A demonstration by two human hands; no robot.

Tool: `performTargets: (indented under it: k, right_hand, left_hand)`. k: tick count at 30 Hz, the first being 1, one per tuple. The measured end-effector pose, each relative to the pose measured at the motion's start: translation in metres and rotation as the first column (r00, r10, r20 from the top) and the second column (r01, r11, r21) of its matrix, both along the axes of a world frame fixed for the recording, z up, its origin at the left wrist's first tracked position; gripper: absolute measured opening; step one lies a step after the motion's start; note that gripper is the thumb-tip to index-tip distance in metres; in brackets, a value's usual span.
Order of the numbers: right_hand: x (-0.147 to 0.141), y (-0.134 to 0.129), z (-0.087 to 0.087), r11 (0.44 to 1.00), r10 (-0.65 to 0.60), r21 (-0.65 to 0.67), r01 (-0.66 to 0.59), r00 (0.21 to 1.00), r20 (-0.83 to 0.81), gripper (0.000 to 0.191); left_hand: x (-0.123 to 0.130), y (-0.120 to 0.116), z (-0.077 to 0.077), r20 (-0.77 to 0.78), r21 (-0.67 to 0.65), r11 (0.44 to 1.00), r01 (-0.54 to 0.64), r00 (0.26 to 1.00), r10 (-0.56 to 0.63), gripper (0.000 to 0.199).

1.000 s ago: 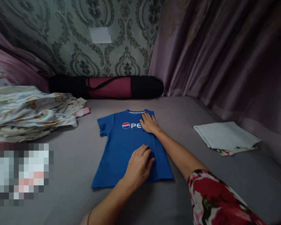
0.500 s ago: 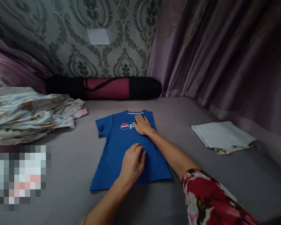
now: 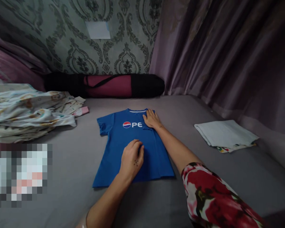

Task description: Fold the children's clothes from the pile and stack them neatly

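A blue T-shirt [image 3: 123, 152] lies front up on the grey sheet, its neckline away from me. Its right side is folded inward, and a round logo with the letters "PE" shows on the chest. My right hand [image 3: 152, 119] rests flat on the folded right shoulder, fingers stretched out. Over the middle of the shirt is my left hand [image 3: 132, 156], its fingers loosely curved with a gap at the thumb and nothing visible in them.
Crumpled patterned cloth [image 3: 33, 107] is heaped at the left. A folded pale cloth [image 3: 225, 133] lies at the right. Along the wall is a black and maroon long bag [image 3: 114, 86]. Purple curtains [image 3: 204, 47] hang at the right. The lower left is pixelated.
My right hand has slid right from the chest print to the shoulder, uncovering more lettering. My left hand has shifted slightly left. The view has tilted down a little.
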State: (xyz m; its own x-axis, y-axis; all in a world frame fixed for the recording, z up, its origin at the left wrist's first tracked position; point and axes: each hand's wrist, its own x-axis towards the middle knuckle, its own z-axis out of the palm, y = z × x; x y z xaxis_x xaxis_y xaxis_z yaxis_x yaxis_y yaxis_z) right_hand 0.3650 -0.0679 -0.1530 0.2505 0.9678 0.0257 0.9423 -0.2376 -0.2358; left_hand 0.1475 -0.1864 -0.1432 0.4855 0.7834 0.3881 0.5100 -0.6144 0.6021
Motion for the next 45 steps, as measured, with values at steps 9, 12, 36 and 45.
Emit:
performTargets:
  k: [9, 12, 36, 45]
  right_hand:
    - [0.016, -0.016, 0.008, 0.994, 0.077, -0.074, -0.085, 0.991, -0.105, 0.066]
    - [0.014, -0.049, 0.003, 0.989, 0.134, -0.054, -0.136, 0.99, -0.047, 0.068]
    - [-0.052, -0.166, 0.003, 0.992, 0.112, -0.049, -0.113, 0.993, -0.029, 0.071]
    - [-0.064, -0.193, 0.008, 0.993, 0.113, -0.03, -0.115, 0.991, -0.067, 0.068]
  left_hand:
    - [-0.005, 0.007, 0.005, 0.015, -0.048, 0.998, -0.037, 0.999, 0.038, 0.018]
    - [-0.005, 0.008, 0.008, 0.008, -0.067, 0.996, -0.06, 0.998, 0.06, 0.019]
    - [-0.009, 0.009, 0.016, -0.138, -0.151, 0.979, -0.134, 0.984, 0.114, 0.026]
    - [-0.01, 0.009, 0.02, -0.165, -0.167, 0.975, -0.147, 0.979, 0.119, 0.027]
